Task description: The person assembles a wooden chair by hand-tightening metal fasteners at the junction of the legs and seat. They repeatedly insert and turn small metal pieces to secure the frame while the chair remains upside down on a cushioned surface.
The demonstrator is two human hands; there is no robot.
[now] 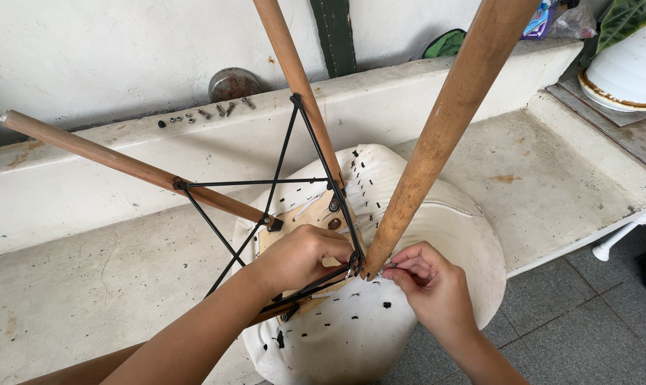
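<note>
Fingers (337, 246) of the left hand (305, 257) curl shut over the black wire bracing (294, 182) where it meets the foot of the near wooden leg (437, 135). Fingers (408, 265) of the right hand (430, 285) are pressed together in a pinch on a small metal fastener (388, 269), held just at the base of that same leg, touching or nearly touching the bracket; which, I cannot tell. Both hands sit close together, near the middle of the scene.

They work on an upturned white chair seat (423, 214), which lies bottom-up on the pale concrete desk (109, 285), its near edge hanging over the desk's front. A tan wooden plate (301, 214) is fixed at the seat's centre. From it three wooden legs rise: the near one slants up and right, another leg (294, 71) goes up toward the far side, and a third leg (116, 160) stretches out to the left. Black wire rods cross between them.

On the far ledge (408, 78), to the left, lie loose screws and bolts (209, 114) beside a round rusty metal lid (234, 84). At the far right stands a white pot (629, 71). Grey floor tiles (572, 328) show at the near right.
</note>
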